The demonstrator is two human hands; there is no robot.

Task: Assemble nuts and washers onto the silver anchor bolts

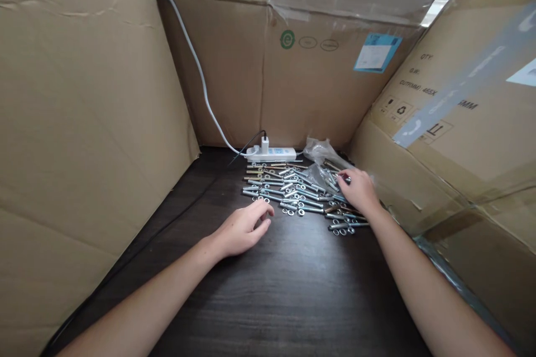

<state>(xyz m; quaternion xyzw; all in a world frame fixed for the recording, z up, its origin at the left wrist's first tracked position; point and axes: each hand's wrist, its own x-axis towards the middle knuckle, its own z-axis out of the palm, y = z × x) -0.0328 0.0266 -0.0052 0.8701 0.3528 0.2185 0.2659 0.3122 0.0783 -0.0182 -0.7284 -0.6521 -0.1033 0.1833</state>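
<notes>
My left hand [247, 227] rests at the near left edge of a spread of metal hardware. Its fingers are loosely bent, with the thumb apart and nothing visible between them. At the right side of the spread, my right hand [359, 189] reaches to a clear plastic bag [318, 175]. Its thumb and fingertips come close together over pieces at the bag's edge; what they grip, if anything, is too small to make out. Silvery bolts [307, 202] and brass-coloured ones lie in rough rows. Loose washers [301, 212] are scattered among them, several more [343, 231] lying nearer me.
A white power strip [285, 153] with a plugged-in adapter [264, 145] stands behind the hardware. Its white cable [196, 61] climbs the back carton [221, 67]. Cardboard walls rise left [84, 122] and right [439, 178]. A black cord [167, 220] crosses the dark tabletop [293, 301].
</notes>
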